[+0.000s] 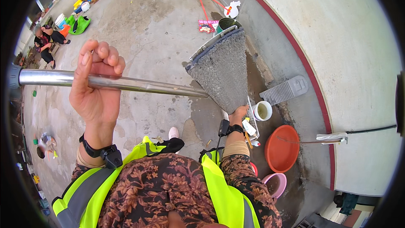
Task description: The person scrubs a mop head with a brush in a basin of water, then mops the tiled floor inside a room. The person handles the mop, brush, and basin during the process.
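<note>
A flat mop is held up before me, with its shiny metal pole point(152, 86) running across from the left. My left hand point(98, 76) supports the pole in the crook of the thumb, its fingers loosely curled above. The grey plush mop pad point(221, 69) hangs wide at its upper edge and narrows towards me. My right hand point(239, 112) grips the pad's lower corner; some fingertips are hidden. Along the pad's upper edge runs a metal-looking frame strip point(215, 42). Beneath my right hand stands a white wire rack point(255, 128) holding a white bottle point(249, 127).
Right of the rack are a white bucket of murky liquid point(262, 110), a grey washboard point(284, 90), an orange-red basin point(282, 148) and a pink basin point(275, 183). Beyond the pad stands a green bucket point(229, 23). Two people point(46, 42) sit far left near a green plastic toy point(79, 25).
</note>
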`<state>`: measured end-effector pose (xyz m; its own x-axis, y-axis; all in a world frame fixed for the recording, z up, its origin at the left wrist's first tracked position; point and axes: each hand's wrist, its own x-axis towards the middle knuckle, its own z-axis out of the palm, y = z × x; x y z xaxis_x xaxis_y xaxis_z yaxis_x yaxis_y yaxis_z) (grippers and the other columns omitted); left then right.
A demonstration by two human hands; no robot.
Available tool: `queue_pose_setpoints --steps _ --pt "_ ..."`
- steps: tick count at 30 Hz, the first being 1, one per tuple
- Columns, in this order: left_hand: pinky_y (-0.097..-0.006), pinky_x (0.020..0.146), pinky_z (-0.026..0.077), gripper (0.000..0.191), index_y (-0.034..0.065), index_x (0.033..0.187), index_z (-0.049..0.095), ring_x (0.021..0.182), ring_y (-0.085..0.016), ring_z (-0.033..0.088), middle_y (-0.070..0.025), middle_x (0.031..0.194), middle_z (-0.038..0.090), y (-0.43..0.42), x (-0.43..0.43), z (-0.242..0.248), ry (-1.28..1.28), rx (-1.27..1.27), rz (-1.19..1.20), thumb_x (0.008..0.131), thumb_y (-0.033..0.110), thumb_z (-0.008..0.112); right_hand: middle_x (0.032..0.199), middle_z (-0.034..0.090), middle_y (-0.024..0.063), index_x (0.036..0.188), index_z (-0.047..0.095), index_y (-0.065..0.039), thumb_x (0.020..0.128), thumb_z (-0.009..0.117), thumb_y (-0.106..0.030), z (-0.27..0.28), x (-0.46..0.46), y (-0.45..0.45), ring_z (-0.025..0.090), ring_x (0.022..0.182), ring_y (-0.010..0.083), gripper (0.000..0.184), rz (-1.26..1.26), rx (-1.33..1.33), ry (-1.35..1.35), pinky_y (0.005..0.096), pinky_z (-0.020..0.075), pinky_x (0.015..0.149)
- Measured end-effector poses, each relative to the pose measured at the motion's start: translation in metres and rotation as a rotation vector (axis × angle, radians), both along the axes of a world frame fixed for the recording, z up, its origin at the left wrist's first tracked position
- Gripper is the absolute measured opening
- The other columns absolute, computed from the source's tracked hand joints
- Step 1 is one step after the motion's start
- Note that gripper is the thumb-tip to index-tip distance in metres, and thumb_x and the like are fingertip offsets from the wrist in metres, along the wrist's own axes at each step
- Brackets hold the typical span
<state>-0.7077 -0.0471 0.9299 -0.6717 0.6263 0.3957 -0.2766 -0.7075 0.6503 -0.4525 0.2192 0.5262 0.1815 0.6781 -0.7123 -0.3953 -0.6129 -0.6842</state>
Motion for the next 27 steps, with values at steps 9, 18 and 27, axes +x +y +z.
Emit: queue_pose_setpoints --steps 9,18,27 --pt "-0.0225 0.051 0.031 0.025 0.0048 0.088 0.051 0.057 -0.008 0.036 0.0007 0.068 0.041 0.086 -0.113 0.009 -0.116 -0.205 0.07 0.1 0.026 0.046 0.124 0.055 0.0179 0.128 0.045 0.006 0.098 0.032 -0.048 0.001 -0.079 0.093 0.057 0.106 0.0326 0.063 -0.027 0.202 -0.127 0.0436 0.0468 0.092" --pt "-0.0235 0.043 0.028 0.043 0.0133 0.063 0.038 0.043 -0.007 0.03 0.0053 0.048 0.027 0.191 -0.191 0.005 -0.097 -0.198 -0.01 0.102 0.031 0.039 0.112 0.059 0.0209 0.119 0.051 0.013 0.097 0.033 -0.049 -0.03 -0.156 0.182 0.057 0.098 0.0309 0.068 0.107 0.32 -0.358 0.0392 0.044 0.088" --pt "-0.026 0.042 0.027 0.046 0.0105 0.056 0.037 0.041 -0.01 0.032 0.0021 0.046 0.03 0.289 -0.268 0.004 -0.033 -0.308 -0.022 0.099 0.026 0.046 0.117 0.059 0.0198 0.119 0.052 0.011 0.097 0.037 -0.046 -0.076 -0.251 0.266 0.057 0.102 0.0305 0.063 0.228 0.224 -0.395 0.0399 0.0429 0.092"
